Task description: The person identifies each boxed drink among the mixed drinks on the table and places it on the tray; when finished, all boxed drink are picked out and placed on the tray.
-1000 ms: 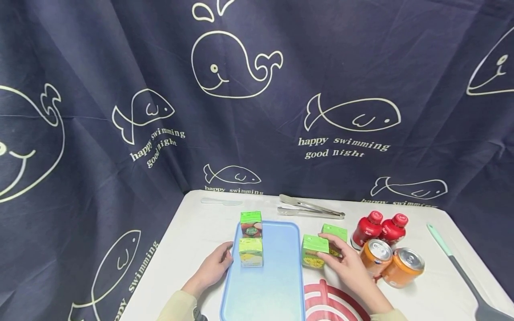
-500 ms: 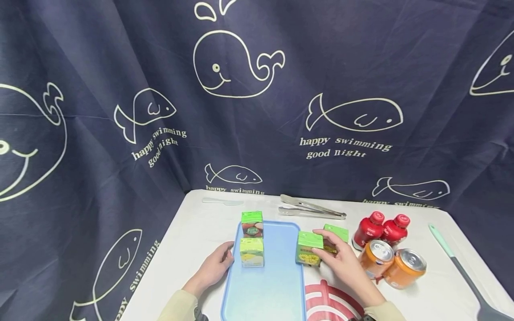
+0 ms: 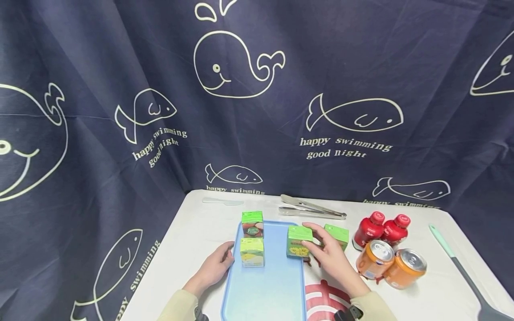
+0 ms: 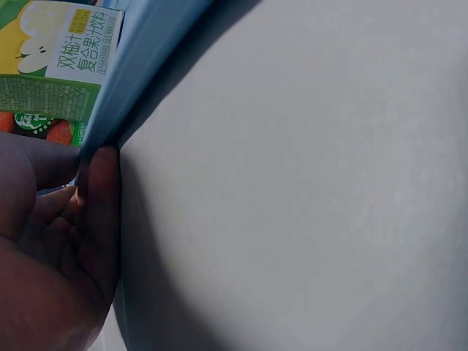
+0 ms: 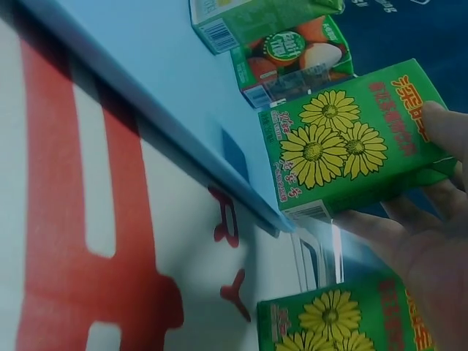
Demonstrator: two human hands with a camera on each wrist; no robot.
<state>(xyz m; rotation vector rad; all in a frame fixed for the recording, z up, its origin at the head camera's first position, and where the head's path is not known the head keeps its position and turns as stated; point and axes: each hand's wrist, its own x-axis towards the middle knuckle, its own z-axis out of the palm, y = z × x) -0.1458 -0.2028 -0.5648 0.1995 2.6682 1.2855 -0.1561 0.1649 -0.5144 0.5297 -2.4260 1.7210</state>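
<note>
A green drink carton with yellow flowers (image 5: 333,146) is gripped between the thumb and fingers of my right hand (image 3: 335,263). It is held upright over the right edge of the blue tray (image 3: 277,290). My left hand (image 3: 213,267) pinches the tray's left rim, thumb on one side and fingers on the other, as the left wrist view shows. Two cartons stand on the tray's left side: a yellow-green pear one (image 3: 252,253) in front, and a green one with red fruit (image 3: 252,225) behind. A second flower carton (image 5: 329,322) stands on the table beside the right hand.
Right of the hand stand two red bottles (image 3: 369,229) and two orange cans (image 3: 375,258). A spatula with a mint handle (image 3: 458,267) lies at the far right. Metal tongs (image 3: 313,208) and a pale knife (image 3: 222,201) lie along the back of the white table (image 3: 160,285).
My right hand has carried the flower carton leftward from the table beside the other one to the tray's right edge. The left hand has stayed on the rim.
</note>
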